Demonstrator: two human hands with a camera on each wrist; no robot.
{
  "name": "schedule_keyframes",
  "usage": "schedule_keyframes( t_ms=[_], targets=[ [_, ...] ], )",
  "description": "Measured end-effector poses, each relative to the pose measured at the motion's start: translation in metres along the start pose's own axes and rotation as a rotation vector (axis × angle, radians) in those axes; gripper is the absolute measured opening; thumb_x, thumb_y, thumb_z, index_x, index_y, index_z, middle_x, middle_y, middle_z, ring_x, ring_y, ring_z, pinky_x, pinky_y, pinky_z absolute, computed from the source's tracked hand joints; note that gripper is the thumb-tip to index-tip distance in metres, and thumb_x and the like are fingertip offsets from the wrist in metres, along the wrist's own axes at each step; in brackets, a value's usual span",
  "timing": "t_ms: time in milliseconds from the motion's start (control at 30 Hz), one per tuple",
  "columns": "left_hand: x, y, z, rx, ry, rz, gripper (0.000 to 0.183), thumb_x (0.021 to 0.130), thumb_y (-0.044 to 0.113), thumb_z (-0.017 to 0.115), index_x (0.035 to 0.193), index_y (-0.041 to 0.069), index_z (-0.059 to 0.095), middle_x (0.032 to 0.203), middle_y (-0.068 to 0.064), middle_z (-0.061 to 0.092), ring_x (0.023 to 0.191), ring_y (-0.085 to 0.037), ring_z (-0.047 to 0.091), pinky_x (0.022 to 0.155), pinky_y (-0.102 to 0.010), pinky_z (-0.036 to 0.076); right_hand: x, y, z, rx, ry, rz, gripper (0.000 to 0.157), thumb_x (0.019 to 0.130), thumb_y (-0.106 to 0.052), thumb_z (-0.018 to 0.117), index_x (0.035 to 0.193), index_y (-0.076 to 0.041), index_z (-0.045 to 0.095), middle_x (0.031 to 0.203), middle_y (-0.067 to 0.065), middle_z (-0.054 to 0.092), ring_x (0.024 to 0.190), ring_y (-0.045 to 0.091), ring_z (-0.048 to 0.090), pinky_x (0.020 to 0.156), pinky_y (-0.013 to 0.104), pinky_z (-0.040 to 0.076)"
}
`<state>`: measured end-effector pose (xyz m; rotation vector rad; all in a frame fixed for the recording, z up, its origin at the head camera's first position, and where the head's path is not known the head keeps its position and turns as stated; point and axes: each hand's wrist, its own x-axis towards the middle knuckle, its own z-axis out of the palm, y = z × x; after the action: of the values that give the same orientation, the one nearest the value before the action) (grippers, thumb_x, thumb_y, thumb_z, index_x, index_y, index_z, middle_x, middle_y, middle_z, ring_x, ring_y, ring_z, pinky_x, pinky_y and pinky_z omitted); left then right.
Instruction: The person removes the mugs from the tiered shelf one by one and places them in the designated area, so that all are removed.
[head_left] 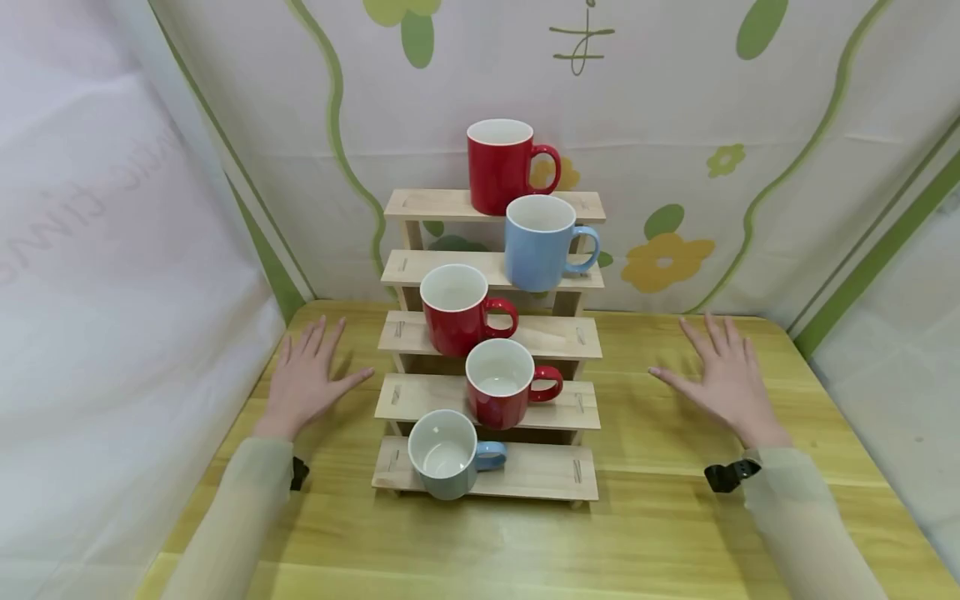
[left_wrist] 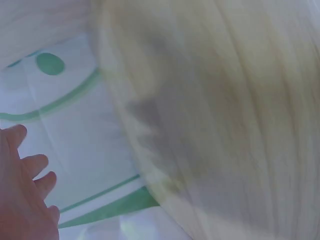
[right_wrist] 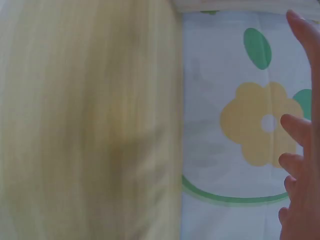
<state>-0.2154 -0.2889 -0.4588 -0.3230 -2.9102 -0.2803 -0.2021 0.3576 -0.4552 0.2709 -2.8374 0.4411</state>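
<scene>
A stepped wooden rack (head_left: 551,479) stands mid-table with one mug on each of its tiers. On the top tier is a red mug (head_left: 498,175), and below it, to the right, a light blue mug (head_left: 536,254). The middle tier bears a second red mug (head_left: 453,325), and the one under it a third red mug (head_left: 495,404). A blue-handled mug (head_left: 446,475) sits at the left of the lowest tier. My left hand (head_left: 303,383), fingers spread, is left of the rack, holding nothing. My right hand (head_left: 723,379) is likewise spread and bare, to the rack's right.
The wood-grain table (head_left: 637,533) carries the rack. Behind it hangs a white curtain (head_left: 637,108) with flower and leaf prints, and similar cloth closes off both sides. Dark straps (head_left: 731,475) sit at both wrists.
</scene>
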Motion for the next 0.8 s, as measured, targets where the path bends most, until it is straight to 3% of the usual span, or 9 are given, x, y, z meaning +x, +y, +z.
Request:
schedule_keyframes(
  t_ms=[167, 267, 400, 533, 800],
  targets=[
    [-0.004, 0.011, -0.005, -0.136, 0.023, -0.007, 0.102, 0.094, 0.07, 0.056, 0.165, 0.012, 0.012, 0.166, -0.021, 0.015, 0.151, -0.041, 0.013, 0.121, -0.056, -0.001, 0.004, -0.015, -0.015, 0.142, 0.071, -0.015, 0.095, 0.09, -0.054, 0.071, 0.163, -0.013, 0.026, 0.167, 0.017, 0.013, 0.151, 0.044, 0.006, 0.118, 0.065, 0.0],
    [-0.008, 0.019, -0.008, -0.252, 0.032, -0.021, 0.097, 0.096, 0.064, 0.059, 0.162, 0.006, 0.019, 0.163, -0.023, 0.023, 0.149, -0.044, 0.02, 0.121, -0.059, 0.007, 0.005, -0.024, -0.023, 0.267, 0.08, -0.003, 0.092, 0.092, -0.046, 0.074, 0.163, -0.017, 0.024, 0.168, 0.01, 0.014, 0.152, 0.039, 0.008, 0.117, 0.069, 0.005],
    [-0.014, 0.03, -0.011, -0.4, 0.037, -0.068, 0.087, 0.097, 0.059, 0.06, 0.158, 0.004, 0.032, 0.16, -0.024, 0.031, 0.146, -0.047, 0.026, 0.116, -0.066, 0.016, 0.004, -0.036, -0.032, 0.407, 0.066, 0.029, 0.088, 0.094, -0.039, 0.074, 0.164, -0.03, 0.022, 0.168, -0.002, 0.014, 0.152, 0.036, 0.011, 0.114, 0.073, 0.009],
    [-0.021, 0.037, -0.009, -0.522, 0.032, -0.129, 0.083, 0.095, 0.058, 0.065, 0.157, 0.009, 0.037, 0.16, -0.019, 0.035, 0.145, -0.045, 0.029, 0.113, -0.07, 0.021, 0.004, -0.046, -0.037, 0.505, 0.067, 0.044, 0.082, 0.095, -0.034, 0.074, 0.16, -0.042, 0.025, 0.166, -0.009, 0.018, 0.151, 0.036, 0.017, 0.114, 0.072, 0.015],
    [-0.03, 0.052, -0.008, -0.705, -0.022, -0.185, 0.087, 0.086, 0.055, 0.078, 0.154, 0.011, 0.046, 0.157, -0.014, 0.041, 0.145, -0.04, 0.032, 0.113, -0.066, 0.026, 0.007, -0.071, -0.053, 0.591, 0.129, -0.036, 0.072, 0.09, -0.022, 0.081, 0.153, -0.031, 0.048, 0.161, -0.009, 0.036, 0.148, 0.02, 0.029, 0.115, 0.067, 0.019]
  ],
)
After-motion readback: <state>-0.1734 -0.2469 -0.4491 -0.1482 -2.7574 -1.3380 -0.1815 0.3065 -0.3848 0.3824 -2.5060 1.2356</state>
